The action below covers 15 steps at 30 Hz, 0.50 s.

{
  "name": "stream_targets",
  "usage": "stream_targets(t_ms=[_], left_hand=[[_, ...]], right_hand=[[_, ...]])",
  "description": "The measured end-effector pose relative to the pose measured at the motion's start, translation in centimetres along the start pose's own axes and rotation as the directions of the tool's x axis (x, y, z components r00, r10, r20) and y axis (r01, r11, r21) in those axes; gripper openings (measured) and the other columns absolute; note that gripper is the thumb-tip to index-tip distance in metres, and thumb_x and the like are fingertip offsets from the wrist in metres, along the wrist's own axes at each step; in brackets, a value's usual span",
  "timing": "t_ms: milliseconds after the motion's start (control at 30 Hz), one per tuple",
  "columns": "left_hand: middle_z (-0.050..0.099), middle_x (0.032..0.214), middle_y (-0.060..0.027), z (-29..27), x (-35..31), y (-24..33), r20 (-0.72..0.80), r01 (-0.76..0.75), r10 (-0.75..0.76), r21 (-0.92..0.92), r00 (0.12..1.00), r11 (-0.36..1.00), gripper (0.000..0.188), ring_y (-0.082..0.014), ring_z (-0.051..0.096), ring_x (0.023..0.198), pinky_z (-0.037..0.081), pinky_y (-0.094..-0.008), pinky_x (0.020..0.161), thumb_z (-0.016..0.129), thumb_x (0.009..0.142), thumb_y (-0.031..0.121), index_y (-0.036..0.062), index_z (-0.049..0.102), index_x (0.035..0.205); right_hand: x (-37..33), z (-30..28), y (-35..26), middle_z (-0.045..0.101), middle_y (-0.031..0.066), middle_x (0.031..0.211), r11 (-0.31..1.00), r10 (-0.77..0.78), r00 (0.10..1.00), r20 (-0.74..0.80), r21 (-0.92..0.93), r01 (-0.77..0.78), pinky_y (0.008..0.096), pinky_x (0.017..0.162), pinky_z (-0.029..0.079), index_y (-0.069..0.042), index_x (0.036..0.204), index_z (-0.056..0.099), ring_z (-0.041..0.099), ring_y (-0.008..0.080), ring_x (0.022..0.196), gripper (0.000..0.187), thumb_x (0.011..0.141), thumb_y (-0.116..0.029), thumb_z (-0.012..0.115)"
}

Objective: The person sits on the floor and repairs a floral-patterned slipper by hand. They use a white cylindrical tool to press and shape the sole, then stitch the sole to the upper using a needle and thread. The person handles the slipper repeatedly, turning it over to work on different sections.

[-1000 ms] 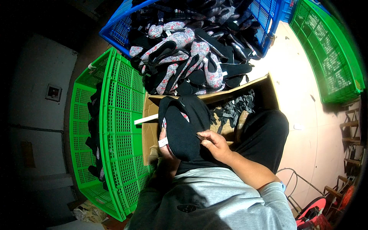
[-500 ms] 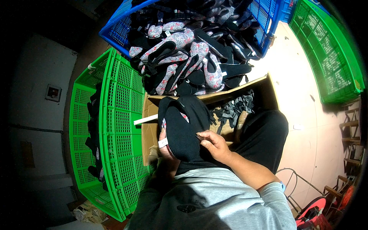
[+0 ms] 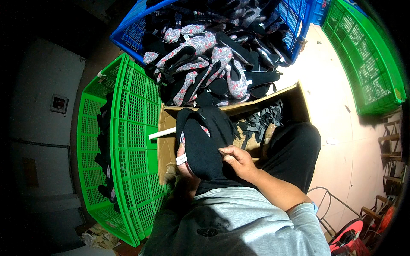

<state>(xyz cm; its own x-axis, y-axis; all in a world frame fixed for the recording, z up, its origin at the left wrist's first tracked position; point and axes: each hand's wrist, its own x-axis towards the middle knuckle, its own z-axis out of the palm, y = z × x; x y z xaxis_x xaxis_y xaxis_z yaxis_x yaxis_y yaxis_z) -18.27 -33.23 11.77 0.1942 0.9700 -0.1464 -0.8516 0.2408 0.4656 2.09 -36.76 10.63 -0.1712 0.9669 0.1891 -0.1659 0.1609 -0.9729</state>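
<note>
A black fabric slipper with a grey and red flowered lining lies over my lap, its broad black sole toward me. My left hand is closed around its left edge, next to a small white tag; most of those fingers are behind the slipper. At the right edge of the sole, my right hand is closed in a pinch, thumb against forefinger. Something small and dark shows at its fingertips, but I cannot tell whether it is the slipper's edge or a separate piece.
A cardboard box with grey and black fabric scraps stands before my knees. Beyond it, a blue crate overflows with flowered slippers. Green crates stand at left and far right. A white stick juts over the box's left side.
</note>
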Motion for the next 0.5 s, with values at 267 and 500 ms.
stream_targets(t_ms=[267, 500], left_hand=[[0.056, 0.133, -0.0174, 1.6, -0.1, -0.3, -0.137, -0.021, 0.026, 0.038, 0.99, 0.999, 0.059, -0.0291, 0.057, 0.121, 0.045, -0.0446, 0.105, 0.04, 0.099, 0.043, 0.0001, 0.047, 0.138], [0.055, 0.136, -0.0172, 0.7, 0.2, -0.3, -0.126, -0.042, 0.046, 0.032, 0.991, 0.999, 0.056, -0.0288, 0.055, 0.123, 0.043, -0.0445, 0.108, 0.039, 0.1, 0.04, 0.0006, 0.049, 0.138]], right_hand=[[-0.3, 0.3, 0.7, 0.061, 0.0022, 0.097, 0.984, 0.107, 0.992, -0.068, 0.152, -0.095, 0.0245, 0.077, 0.047, -0.002, 0.118, 0.06, 0.056, 0.0097, 0.084, 0.026, 0.1, -0.02, 0.058], [-0.3, 0.5, 1.4, 0.059, -0.0009, 0.094, 0.942, 0.135, 0.983, -0.126, 0.325, -0.087, 0.0189, 0.068, 0.042, -0.006, 0.122, 0.058, 0.051, 0.0049, 0.077, 0.029, 0.101, -0.025, 0.057]])
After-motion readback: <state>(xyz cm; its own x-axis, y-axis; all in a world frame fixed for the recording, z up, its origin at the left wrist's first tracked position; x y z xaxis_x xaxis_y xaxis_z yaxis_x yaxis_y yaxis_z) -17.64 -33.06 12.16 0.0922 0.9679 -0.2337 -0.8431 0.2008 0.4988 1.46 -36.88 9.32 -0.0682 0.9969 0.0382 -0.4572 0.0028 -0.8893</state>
